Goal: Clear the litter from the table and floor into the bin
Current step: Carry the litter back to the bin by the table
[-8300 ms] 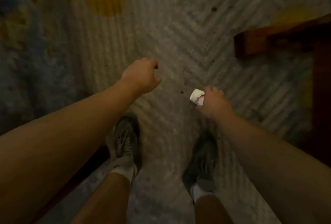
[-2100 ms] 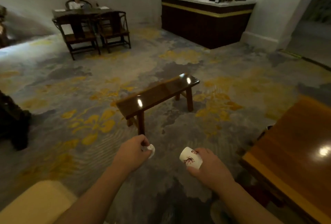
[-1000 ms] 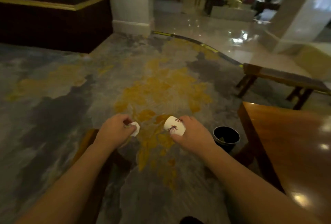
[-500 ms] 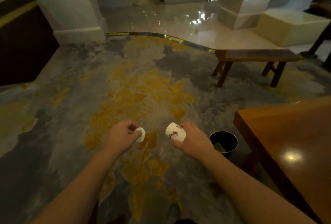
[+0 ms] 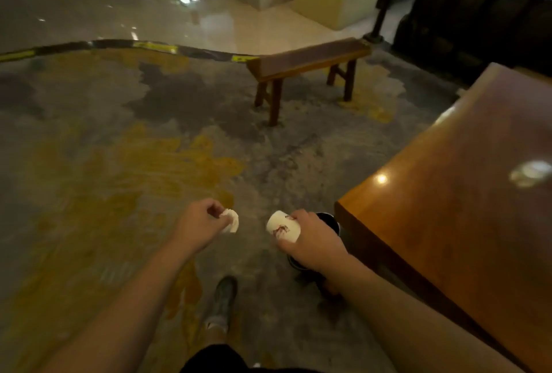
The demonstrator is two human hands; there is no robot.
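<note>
My left hand (image 5: 199, 225) pinches a crumpled white tissue (image 5: 231, 220) between thumb and fingers. My right hand (image 5: 310, 241) grips a white paper cup (image 5: 282, 227) with a reddish print, held on its side with the base pointing left. A small black bin (image 5: 329, 220) stands on the carpet by the corner of the wooden table (image 5: 460, 205). My right hand sits directly over it and hides most of its opening. The tissue hangs left of the bin, over carpet.
A low wooden bench (image 5: 307, 59) stands ahead on the grey and yellow carpet (image 5: 119, 163). Glossy tiled floor (image 5: 149, 5) begins beyond a curved strip. A dark railing (image 5: 478, 8) lines the far right. My shoe (image 5: 222, 301) is below my hands.
The view has swung right and closer to the table. The bin, earlier to the right of my right hand, now lies under it. Both hands keep their hold.
</note>
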